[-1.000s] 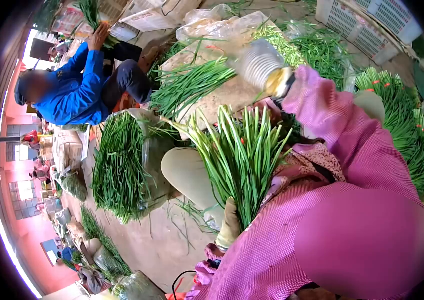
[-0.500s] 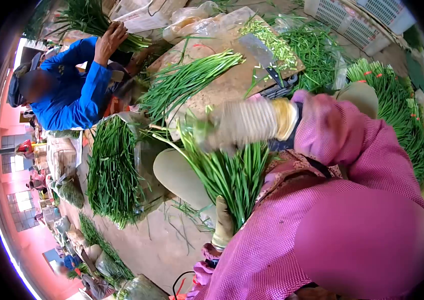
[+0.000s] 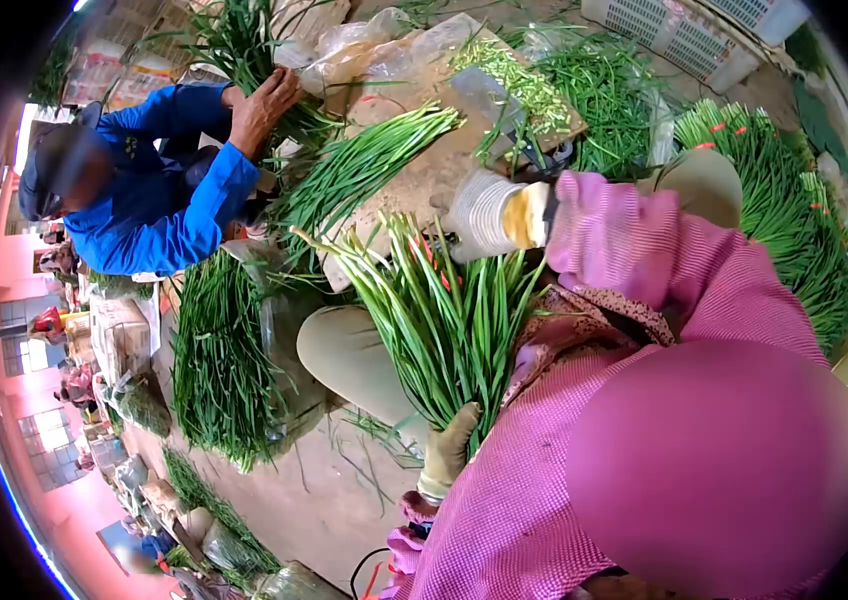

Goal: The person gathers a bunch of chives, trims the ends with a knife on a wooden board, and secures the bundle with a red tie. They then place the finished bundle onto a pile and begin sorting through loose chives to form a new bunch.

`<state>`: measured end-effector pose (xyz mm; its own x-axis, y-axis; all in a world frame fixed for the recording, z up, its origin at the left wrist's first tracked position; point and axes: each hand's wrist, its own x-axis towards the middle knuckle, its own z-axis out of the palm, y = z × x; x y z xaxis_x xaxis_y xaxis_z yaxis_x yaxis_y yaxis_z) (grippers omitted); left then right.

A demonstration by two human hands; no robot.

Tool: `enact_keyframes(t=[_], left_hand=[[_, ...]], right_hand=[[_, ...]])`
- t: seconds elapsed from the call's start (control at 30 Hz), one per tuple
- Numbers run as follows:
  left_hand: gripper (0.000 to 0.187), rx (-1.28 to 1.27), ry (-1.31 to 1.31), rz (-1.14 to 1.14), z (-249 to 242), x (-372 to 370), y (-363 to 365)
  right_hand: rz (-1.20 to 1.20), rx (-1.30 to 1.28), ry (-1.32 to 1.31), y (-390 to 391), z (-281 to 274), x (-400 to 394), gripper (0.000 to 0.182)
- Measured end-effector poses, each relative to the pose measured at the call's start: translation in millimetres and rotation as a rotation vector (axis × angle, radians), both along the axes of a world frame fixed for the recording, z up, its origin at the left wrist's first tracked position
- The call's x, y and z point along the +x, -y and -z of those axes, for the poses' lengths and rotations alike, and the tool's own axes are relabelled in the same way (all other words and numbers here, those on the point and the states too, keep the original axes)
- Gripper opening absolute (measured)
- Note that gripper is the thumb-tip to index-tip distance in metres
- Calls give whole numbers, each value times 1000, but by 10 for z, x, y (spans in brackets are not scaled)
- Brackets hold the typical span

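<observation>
A bundle of long green garlic chives (image 3: 454,330) lies across my lap, its pale stem ends toward the board. My left hand (image 3: 451,447), in an olive glove, is closed round the leafy end. My right hand (image 3: 464,218), in a dirty glove with a ribbed pale cuff, is bent against the stem side of the bundle; its fingers are mostly hidden. Red bands (image 3: 436,262) show across the stems close to these fingers. Beyond them, loose chives (image 3: 374,155) lie on a wooden board (image 3: 364,112), with a broad cleaver (image 3: 492,100) and chopped stem ends (image 3: 534,85).
Opposite, a person in blue (image 3: 159,190) holds chives in a bare hand. A pile of chives (image 3: 224,370) lies beside my knee (image 3: 349,360). At right are chives tied with red bands (image 3: 774,220). A white crate (image 3: 669,40) stands behind loose greens (image 3: 599,100).
The blurred right hand has slowed beside the stems, and red bands now show on the bundle. My left hand still grips the leafy end. The person opposite has shifted their chives rightward.
</observation>
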<state>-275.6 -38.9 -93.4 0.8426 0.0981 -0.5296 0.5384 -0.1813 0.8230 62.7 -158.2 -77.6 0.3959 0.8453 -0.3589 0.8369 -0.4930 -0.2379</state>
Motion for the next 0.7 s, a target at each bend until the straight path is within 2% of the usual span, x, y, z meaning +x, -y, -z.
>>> enact_keyframes(t=[0.03,0.07,0.1,0.17,0.23,0.3,0.33,0.37,0.4,0.43,0.47,0.53,0.57,0.6,0.63,0.67,0.7], left_hand=[[37,-105,-60,-92,-47,52,22],[37,31,10,19,-25,25,6],[37,36,-14,8,-14,8,10],[37,47,-61,-16,-22,6,30],[38,175,-24,113,79,-62,-15],[41,223,-16,180,126,-75,-31],[43,196,199,136,202,-105,-29],[44,174,197,134,253,-163,-66],[47,152,196,133,304,-221,-103],[49,130,194,131,354,-281,-140],[50,121,143,108,372,-284,-149],[49,181,179,156,294,-230,-137],[48,212,198,179,255,-200,-131],[46,140,112,114,158,-103,-86],[43,168,103,131,117,-81,-75],[40,196,94,149,77,-59,-64],[37,224,86,167,36,-37,-52]], right_hand=[[52,-57,-82,-77,201,2,54],[-76,-71,-87,-116,166,9,50],[-54,-86,-158,-37,-14,-38,45],[-162,-158,-168,-97,176,-21,45],[-185,-139,-178,-89,324,11,39],[-80,-30,-83,-61,348,25,32],[-92,0,-34,-6,352,128,25],[-79,-3,102,15,553,378,22],[28,-66,159,152,71,442,19],[221,66,419,234,379,820,22],[328,67,385,294,318,970,22],[545,80,325,411,179,1262,37],[460,32,358,380,85,1118,40],[374,-11,393,348,-15,970,44],[408,6,138,235,-137,792,47],[217,227,-115,182,30,745,46],[160,283,-346,139,185,709,46]])
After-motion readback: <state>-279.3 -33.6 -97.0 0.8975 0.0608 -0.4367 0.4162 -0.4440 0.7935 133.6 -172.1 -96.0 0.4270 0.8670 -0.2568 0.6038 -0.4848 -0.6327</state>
